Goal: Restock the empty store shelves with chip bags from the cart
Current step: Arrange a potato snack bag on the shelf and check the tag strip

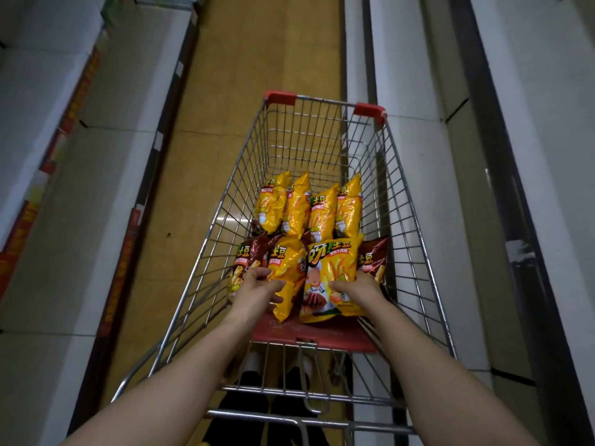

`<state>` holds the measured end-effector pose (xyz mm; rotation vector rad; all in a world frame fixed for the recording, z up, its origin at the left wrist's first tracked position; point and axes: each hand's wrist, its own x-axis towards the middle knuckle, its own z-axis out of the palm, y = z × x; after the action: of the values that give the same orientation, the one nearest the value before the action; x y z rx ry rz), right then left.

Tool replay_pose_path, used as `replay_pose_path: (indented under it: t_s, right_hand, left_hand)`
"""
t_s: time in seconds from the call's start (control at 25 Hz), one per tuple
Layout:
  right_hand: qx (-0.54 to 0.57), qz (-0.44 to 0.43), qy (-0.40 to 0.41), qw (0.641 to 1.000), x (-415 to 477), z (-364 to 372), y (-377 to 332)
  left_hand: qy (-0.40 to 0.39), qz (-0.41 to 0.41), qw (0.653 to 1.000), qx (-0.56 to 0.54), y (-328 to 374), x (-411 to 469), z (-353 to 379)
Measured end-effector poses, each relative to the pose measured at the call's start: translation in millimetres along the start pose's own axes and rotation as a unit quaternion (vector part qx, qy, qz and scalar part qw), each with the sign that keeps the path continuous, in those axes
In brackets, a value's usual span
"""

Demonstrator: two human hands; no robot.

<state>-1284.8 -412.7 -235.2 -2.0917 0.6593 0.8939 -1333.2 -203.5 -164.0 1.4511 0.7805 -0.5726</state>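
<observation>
Head view: both your arms reach into the cart [280, 98], low in the middle of the frame. Your left hand [257, 286] grips the left edge of a yellow bag [288, 268], thumb across the front. The fingers seem to tuck behind it, though that side is hidden. Your right hand [357, 288] pinches the right edge of the bigger front bag [331, 268], thumb on its face and fingers behind. Edge grips like these suit puffed, slippery bags: you hold the seam side and avoid crushing the chips, and each hand can lift one bag.

Both bags stand at the near end of the cart, above the red seat flap [315, 334]. Neither looks lifted clear yet. A brown bag [246, 259] stands just left of your left hand, touching its bag. Another brown bag [375, 257] stands just right of your right hand. Either could drag along on the lift. Behind them, the back row [309, 207] of four yellow bags leans upright.

White shelves run along the left [38, 75] and right [531, 91] edges of the frame, with tan floor [257, 59] between. The cart's wire sides stand higher than the bags, so lift up before you swing sideways.
</observation>
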Motion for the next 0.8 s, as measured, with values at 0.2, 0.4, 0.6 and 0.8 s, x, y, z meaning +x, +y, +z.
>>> replay_pose_path:
  t_s: [0.2,0.4,0.6,0.8]
  right_hand:
    - [0.065,-0.060,0.027,0.996,-42,-50,-40]
    - [0.178,-0.161,0.033,0.970,-115,-93,-82]
    - [0.197,-0.275,0.069,0.938,-211,-125,-105]
    - [0.250,-0.341,0.137,0.896,-304,-149,-108]
  left_hand:
    - [0.000,0.059,0.998,0.030,24,-8,3]
    - [-0.065,0.165,0.983,0.047,82,-36,19]
    - [-0.180,0.264,0.947,0.025,150,-93,33]
    - [-0.249,0.369,0.895,0.020,196,-152,45]
